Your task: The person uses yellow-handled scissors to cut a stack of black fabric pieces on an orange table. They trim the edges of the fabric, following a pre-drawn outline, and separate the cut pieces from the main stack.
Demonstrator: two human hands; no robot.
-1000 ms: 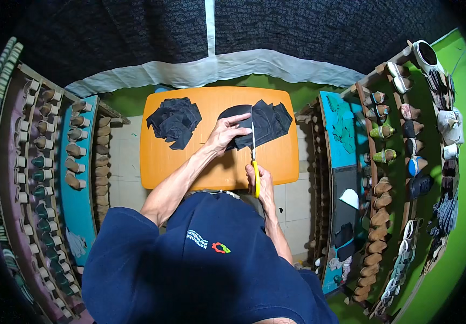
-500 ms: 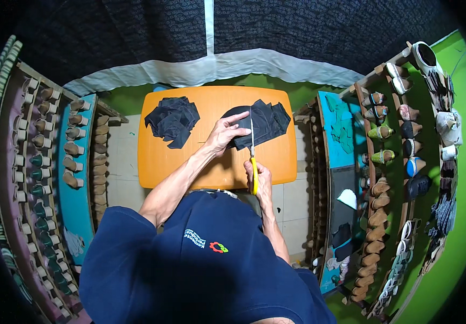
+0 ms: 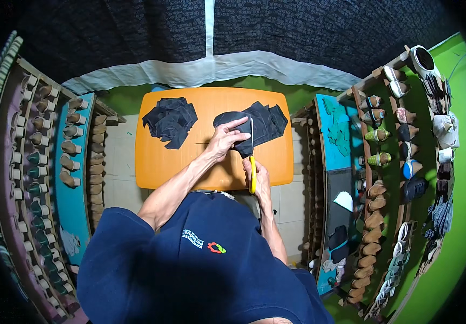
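My left hand (image 3: 226,139) holds a black cloth piece (image 3: 226,117) with a rounded edge, two fingers stretched across it and the thumb side hidden. Yellow-handled scissors (image 3: 252,175) are gripped in my right hand (image 3: 261,178) at the table's near edge. Their blades (image 3: 252,135) point away from me, alongside the cloth and close to my left fingertips; whether they are parted is too fine to tell. Just beyond the blades, to the right, lies a heap of black cloth pieces (image 3: 271,121).
Another black cloth pile (image 3: 170,121) occupies the left of the orange table (image 3: 152,167). Racks of shoe lasts (image 3: 71,146) stand on the left. Shoes and lasts (image 3: 374,218) line the right racks, beside a blue board (image 3: 327,116) with green scraps. A dark patterned curtain (image 3: 298,38) hangs behind.
The held cloth piece has shifted a little left, with more of its rounded edge showing past my left fingers. Both hands keep nearly the same pose, and the view has moved slightly.
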